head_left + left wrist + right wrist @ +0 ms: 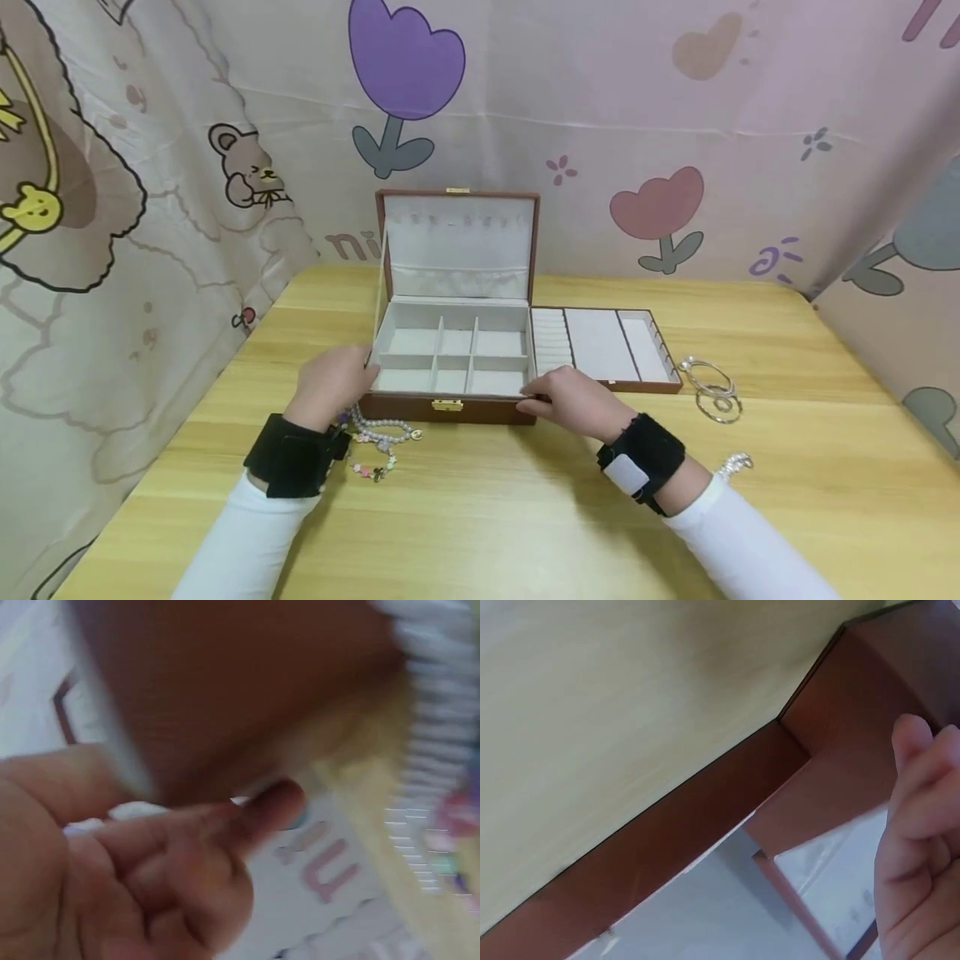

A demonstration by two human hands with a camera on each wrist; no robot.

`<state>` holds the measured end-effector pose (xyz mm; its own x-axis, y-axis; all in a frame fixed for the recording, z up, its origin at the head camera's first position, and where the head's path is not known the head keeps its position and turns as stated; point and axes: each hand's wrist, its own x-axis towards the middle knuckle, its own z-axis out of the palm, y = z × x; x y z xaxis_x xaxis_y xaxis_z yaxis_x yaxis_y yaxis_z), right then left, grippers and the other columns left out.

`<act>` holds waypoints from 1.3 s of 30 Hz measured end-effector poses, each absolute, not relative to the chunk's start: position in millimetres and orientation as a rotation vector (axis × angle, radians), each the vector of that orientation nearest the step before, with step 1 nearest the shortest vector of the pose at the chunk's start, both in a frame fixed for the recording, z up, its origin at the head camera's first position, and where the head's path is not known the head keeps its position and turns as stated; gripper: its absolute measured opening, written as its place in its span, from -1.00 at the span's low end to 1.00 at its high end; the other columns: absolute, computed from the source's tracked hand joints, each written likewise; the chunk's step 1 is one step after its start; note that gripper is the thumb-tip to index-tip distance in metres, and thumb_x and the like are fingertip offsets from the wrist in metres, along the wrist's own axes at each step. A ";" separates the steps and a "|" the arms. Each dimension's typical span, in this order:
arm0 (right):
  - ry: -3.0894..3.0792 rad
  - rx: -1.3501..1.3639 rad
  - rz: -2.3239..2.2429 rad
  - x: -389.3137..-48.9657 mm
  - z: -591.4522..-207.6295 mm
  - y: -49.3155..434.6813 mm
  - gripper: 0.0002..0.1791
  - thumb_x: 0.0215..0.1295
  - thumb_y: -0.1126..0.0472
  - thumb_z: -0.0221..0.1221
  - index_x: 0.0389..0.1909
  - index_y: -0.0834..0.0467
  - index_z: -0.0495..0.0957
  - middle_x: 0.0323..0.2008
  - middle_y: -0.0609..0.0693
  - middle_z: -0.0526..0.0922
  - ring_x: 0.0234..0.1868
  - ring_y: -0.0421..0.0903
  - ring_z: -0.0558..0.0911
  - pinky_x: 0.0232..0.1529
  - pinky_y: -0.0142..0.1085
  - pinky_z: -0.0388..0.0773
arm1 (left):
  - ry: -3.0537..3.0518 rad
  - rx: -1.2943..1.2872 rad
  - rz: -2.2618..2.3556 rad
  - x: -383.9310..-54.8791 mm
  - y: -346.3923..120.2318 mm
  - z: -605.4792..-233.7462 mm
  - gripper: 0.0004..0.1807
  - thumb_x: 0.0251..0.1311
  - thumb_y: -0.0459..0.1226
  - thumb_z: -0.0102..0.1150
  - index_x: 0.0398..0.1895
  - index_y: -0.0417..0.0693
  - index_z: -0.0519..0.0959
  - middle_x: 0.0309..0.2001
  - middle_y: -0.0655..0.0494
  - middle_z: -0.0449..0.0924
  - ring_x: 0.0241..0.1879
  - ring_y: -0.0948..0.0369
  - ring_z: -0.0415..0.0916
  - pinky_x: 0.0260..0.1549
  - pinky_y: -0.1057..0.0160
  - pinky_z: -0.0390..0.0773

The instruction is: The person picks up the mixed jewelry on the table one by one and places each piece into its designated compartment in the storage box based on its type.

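A brown jewelry box (pixel 405 409) stands with its lid (pixel 459 242) raised, showing a pale lining, several bare compartments and a gold clasp (pixel 447 405). At its front left corner my left hand (pixel 333 385) grips the side wall, thumb toward the rim and fingers curled low in the left wrist view. The right hand (pixel 576 404) holds the front right corner, thumb over the rim; bent fingers (pixel 922 825) lie against the brown side in the right wrist view. Beaded bracelets (pixel 390 437) lie beside the left wrist, partly hidden by it.
To the right of the box, a brown-edged tray (pixel 603 342) with ring rolls and flat sections touches or nearly meets it. Bangles (pixel 708 379) lie past the tray. A pearly clip-like piece (pixel 735 465) sits by the right sleeve. A printed cloth (pixel 510 150) hangs behind the table.
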<state>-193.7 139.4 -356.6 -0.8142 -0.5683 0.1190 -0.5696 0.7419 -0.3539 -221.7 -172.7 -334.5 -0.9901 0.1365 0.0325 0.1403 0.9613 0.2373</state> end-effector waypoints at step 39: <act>-3.185 -0.121 0.559 -219.8 -367.4 303.5 -0.65 0.27 0.21 0.00 -0.73 0.13 0.32 -0.76 -0.13 0.20 -0.68 -0.19 0.25 -0.57 -0.38 0.18 | -2.785 -0.792 -0.343 -217.5 1.1 -341.0 -0.82 0.19 -0.32 0.03 -0.37 -0.07 0.66 -0.36 0.07 0.57 -0.33 0.14 0.45 -0.68 0.33 0.40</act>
